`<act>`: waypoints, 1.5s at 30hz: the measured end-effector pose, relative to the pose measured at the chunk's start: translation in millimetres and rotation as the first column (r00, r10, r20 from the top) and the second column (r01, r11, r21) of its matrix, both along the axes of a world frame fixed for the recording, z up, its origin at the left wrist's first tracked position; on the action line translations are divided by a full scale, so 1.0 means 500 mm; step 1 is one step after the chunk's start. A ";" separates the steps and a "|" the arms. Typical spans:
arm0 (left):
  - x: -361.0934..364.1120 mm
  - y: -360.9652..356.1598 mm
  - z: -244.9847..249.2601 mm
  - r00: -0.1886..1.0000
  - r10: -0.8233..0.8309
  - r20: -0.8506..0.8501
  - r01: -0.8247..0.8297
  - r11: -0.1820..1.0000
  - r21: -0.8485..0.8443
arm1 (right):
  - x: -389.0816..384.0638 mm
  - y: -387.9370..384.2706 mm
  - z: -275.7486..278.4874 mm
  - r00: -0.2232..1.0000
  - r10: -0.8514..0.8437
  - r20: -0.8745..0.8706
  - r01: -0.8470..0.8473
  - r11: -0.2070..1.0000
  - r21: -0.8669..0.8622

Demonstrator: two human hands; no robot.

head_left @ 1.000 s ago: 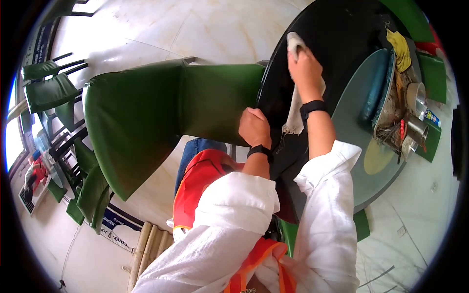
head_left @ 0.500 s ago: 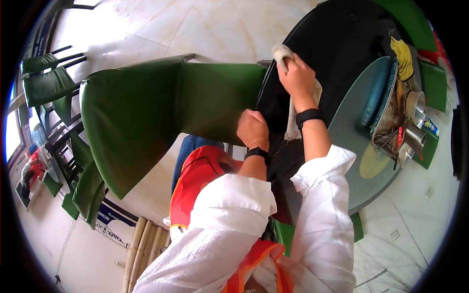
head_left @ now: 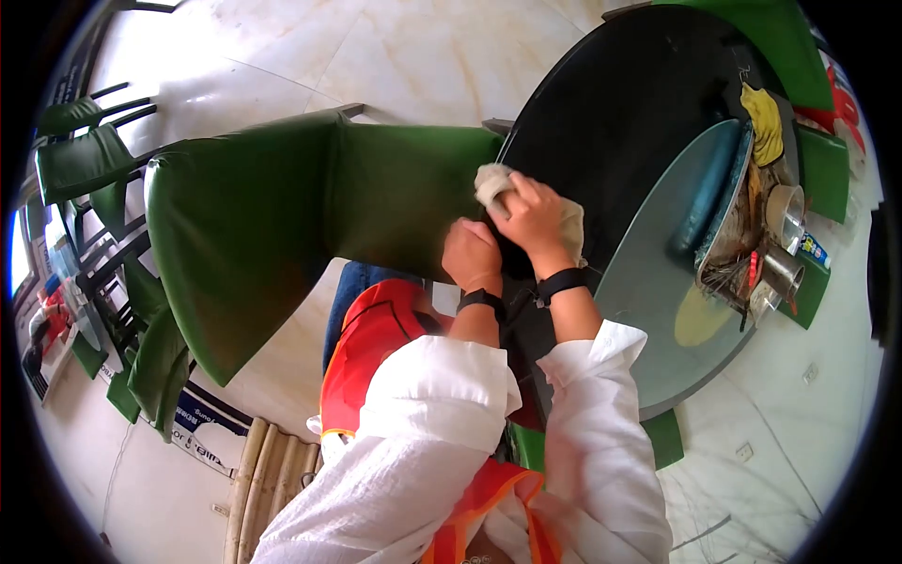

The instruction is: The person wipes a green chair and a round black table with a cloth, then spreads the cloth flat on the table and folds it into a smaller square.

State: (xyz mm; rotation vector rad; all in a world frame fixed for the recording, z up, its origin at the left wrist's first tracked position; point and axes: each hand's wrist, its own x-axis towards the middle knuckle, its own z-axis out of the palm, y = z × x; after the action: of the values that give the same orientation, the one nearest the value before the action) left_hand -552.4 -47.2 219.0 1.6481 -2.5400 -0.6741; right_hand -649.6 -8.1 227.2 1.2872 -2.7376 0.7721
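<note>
A beige cloth (head_left: 491,185) is held in my right hand (head_left: 534,221), whose fingers are wrapped round it near the rim of the glossy black round table (head_left: 601,113). Part of the cloth hangs out past the wrist side of the hand. Close beside it, my left hand (head_left: 473,256) is closed in a fist at the table's near edge, next to the green chair's seat (head_left: 413,188). No object shows in that fist, and its underside is hidden.
On the table rests a grey-green glass disc (head_left: 648,291). At its far side are a tray (head_left: 719,249) of utensils and debris, a yellow cloth (head_left: 763,122) and metal cups (head_left: 782,266). More green chairs (head_left: 89,164) stand at left; bamboo-like poles (head_left: 258,489) lie below.
My right hand has come down and left along the table rim with the cloth, closer to my left hand. My left hand stays a fist in nearly the same place.
</note>
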 end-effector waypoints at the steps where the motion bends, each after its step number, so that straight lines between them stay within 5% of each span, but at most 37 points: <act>1: 0.000 0.000 0.000 1.000 -0.010 -0.004 0.010 1.000 -0.030 | -0.022 -0.004 0.003 0.998 -0.059 -0.012 0.060 0.998 0.033; 6: 0.002 0.001 0.000 0.996 -0.018 0.092 0.019 1.000 -0.007 | -0.148 -0.042 -0.009 0.961 -0.267 -0.072 0.266 0.964 -0.023; 14: 0.000 -0.004 0.004 1.000 -0.018 0.012 0.018 1.000 -0.006 | -0.345 -0.042 0.018 0.862 -0.487 0.141 0.456 0.866 0.206; 18: 0.000 0.000 0.000 1.000 -0.023 0.006 0.023 0.998 -0.053 | -0.277 -0.047 0.014 0.875 -0.471 0.112 0.443 0.872 0.207; 26: 0.004 0.001 -0.003 1.000 -0.020 0.024 0.020 0.999 -0.025 | -0.026 -0.042 0.025 0.984 -0.140 0.108 0.147 0.988 -0.054; 32: 0.000 0.000 0.000 1.000 0.010 0.008 -0.010 1.000 -0.027 | -0.105 -0.035 -0.018 0.960 -0.278 -0.016 0.278 0.961 -0.020; 39: -0.001 0.002 0.004 1.000 0.010 0.010 -0.010 0.999 -0.045 | -0.332 -0.047 0.030 0.829 -0.520 0.204 0.496 0.853 0.160; 45: 0.000 0.002 0.001 1.000 0.007 0.018 -0.006 0.999 -0.051 | -0.247 -0.061 0.029 0.829 -0.533 0.170 0.473 0.830 0.296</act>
State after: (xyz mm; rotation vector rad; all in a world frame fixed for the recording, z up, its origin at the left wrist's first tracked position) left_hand -552.6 -46.3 219.5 1.6533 -2.5408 -0.5913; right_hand -773.0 -38.7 241.5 0.4289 -3.2281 0.5855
